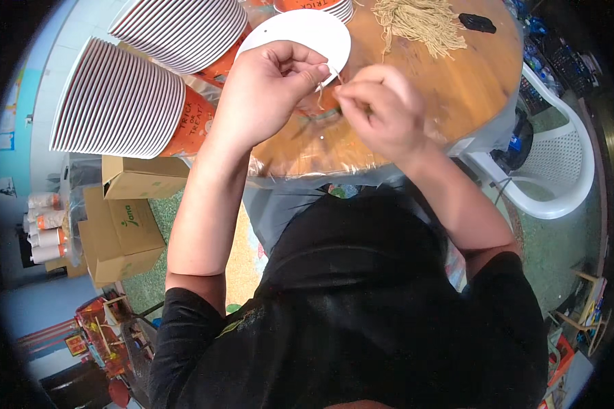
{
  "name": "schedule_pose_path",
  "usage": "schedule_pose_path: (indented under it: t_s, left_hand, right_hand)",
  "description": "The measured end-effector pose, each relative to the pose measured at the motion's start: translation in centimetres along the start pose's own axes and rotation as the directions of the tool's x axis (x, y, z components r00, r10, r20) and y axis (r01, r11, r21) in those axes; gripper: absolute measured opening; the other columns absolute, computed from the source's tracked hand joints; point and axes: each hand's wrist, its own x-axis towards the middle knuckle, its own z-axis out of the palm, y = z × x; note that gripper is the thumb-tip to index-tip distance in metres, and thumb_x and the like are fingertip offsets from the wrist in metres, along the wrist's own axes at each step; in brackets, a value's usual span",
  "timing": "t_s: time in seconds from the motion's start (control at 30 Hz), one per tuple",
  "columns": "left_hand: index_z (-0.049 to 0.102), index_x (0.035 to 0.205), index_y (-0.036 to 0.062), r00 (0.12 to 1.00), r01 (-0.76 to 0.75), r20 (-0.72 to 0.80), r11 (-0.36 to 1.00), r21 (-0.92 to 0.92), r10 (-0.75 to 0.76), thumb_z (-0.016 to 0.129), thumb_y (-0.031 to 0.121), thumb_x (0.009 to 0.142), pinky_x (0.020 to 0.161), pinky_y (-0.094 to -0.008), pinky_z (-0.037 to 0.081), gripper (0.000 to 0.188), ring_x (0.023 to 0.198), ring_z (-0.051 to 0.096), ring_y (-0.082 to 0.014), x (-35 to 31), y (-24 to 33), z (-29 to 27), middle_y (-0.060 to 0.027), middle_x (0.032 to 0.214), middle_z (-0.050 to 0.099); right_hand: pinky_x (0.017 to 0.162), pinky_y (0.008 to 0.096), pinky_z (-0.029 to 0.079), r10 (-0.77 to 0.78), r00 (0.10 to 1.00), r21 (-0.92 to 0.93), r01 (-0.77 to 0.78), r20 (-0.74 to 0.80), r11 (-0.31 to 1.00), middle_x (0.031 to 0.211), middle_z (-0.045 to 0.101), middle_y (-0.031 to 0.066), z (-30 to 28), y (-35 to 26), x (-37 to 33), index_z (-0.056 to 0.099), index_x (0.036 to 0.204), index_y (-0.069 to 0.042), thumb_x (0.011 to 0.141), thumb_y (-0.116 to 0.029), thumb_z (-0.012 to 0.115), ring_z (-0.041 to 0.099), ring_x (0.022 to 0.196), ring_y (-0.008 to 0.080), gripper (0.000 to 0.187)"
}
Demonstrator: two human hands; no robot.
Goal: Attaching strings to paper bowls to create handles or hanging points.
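Close to the table's middle, my left hand pinches a thin beige string between thumb and forefinger. It is at the edge of a round white piece that has a small dark hole near its far left rim. My right hand is just to the right, thumb and forefinger pressed together by the string's other part. Whether that piece is a flat disc or part of a bucket, I cannot tell. A bundle of similar beige strings lies farther back on the table.
Two tall nested stacks of orange paper buckets with white rims lean at the left. Another orange bucket stack stands at the far edge. A black object lies by the strings. Cardboard boxes sit lower left; a white plastic chair stands right.
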Motion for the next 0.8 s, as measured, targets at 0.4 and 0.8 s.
schedule_pose_path:
  t_s: [0.4, 0.8]
  left_hand:
    - [0.078, 0.108, -0.0033, 1.0, 0.013, -0.021, 0.997, 0.073, -0.011, 0.076, 0.011, 0.107, 0.069, -0.0246, 0.059, 0.014, 0.078, 0.071, -0.0057, 0.3, -0.1, 0.2, -0.003, 0.09, 0.078]
    - [0.076, 0.114, -0.0047, 0.993, -0.094, -0.074, 0.991, -0.096, 0.087, 0.073, 0.006, 0.111, 0.08, -0.0227, 0.059, 0.011, 0.088, 0.072, -0.006, -0.5, 0.0, 0.1, -0.0037, 0.098, 0.079]
  right_hand:
    - [0.064, 0.0359, 0.059, -0.224, 0.975, 0.057, 0.224, 0.0, 0.973, 0.089, 0.073, 0.0012, 1.4, 0.8, 1.2, 0.084, 0.096, -0.013, 0.082, -0.004, 0.089, 0.073, 0.077, 0.0229, 0.018]
    - [0.078, 0.0318, 0.059, 0.556, 0.788, 0.484, -0.607, 0.264, 0.63, 0.096, 0.079, 0.0061, 1.3, -2.1, 1.1, 0.082, 0.106, 0.003, 0.106, -0.011, 0.077, 0.074, 0.086, 0.0142, 0.015]
